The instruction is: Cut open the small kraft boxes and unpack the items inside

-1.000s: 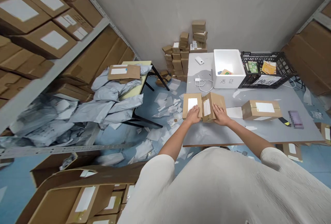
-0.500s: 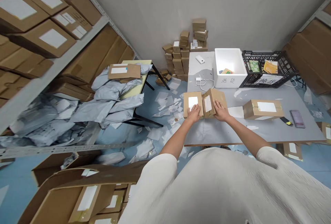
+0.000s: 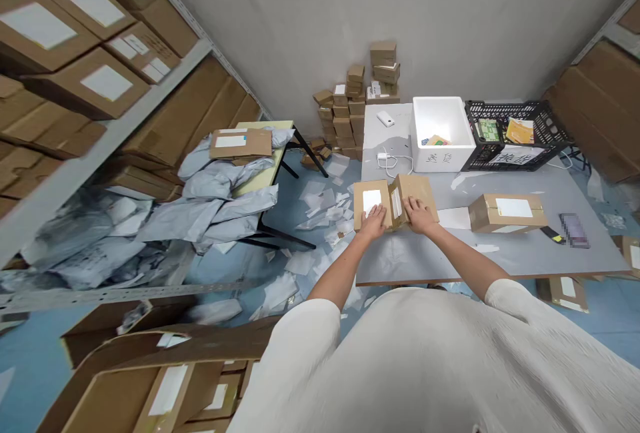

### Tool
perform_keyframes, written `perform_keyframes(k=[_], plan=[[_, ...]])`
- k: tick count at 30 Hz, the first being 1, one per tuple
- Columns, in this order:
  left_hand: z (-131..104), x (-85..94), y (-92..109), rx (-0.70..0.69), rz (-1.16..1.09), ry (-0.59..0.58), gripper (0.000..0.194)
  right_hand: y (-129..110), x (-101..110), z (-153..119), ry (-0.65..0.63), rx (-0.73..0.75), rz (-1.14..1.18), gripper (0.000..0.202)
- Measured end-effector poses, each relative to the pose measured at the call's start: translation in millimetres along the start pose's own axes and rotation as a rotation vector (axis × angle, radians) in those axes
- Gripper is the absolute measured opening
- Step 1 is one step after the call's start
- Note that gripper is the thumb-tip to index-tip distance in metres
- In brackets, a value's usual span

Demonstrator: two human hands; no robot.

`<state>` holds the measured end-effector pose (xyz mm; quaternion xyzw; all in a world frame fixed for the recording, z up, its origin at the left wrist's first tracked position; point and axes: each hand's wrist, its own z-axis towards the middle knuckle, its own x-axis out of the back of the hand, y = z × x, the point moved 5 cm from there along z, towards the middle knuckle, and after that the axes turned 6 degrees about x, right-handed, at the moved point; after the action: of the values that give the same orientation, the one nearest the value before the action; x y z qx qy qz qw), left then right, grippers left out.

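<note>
Two brown cardboard boxes sit side by side at the left end of the grey table (image 3: 430,260). My left hand (image 3: 373,221) lies with fingers spread on the left box (image 3: 361,192), over the lower part of its white label. On top of the right box (image 3: 416,186) rests my right hand (image 3: 419,215), fingers apart. That box has a white label on the side facing the left box, with a narrow gap between them. A third taped, labelled box (image 3: 477,213) stands farther right, beyond a white paper sheet (image 3: 454,218).
Behind the boxes stand a white foam bin (image 3: 443,158) and a black plastic crate (image 3: 510,146) with packets inside. A white cable (image 3: 387,163) lies near them. Left are a yellow table (image 3: 280,124) with grey bags, and loaded shelves (image 3: 173,80). Paper scraps litter the floor.
The right box has settled flatter, showing more of its top and less of its labelled side. My right hand has shifted slightly left with it; my left hand has barely moved.
</note>
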<state>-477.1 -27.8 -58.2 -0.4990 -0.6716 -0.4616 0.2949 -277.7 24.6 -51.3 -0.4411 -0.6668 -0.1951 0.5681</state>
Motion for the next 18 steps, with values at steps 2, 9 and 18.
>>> perform_keyframes(k=[2,9,18], plan=[[-0.4,0.1,0.1,0.004,0.01,-0.015,0.082,-13.7,-6.7,7.1,-0.036,0.035,-0.049,0.1],[1.5,-0.8,-1.8,-0.018,0.015,-0.033,0.083,-27.2,-21.0,15.8,-0.015,0.125,-0.089,0.096],[1.7,4.0,2.9,0.001,-0.025,-0.02,0.082,-22.5,-20.6,14.9,-0.007,0.115,-0.016,0.092]])
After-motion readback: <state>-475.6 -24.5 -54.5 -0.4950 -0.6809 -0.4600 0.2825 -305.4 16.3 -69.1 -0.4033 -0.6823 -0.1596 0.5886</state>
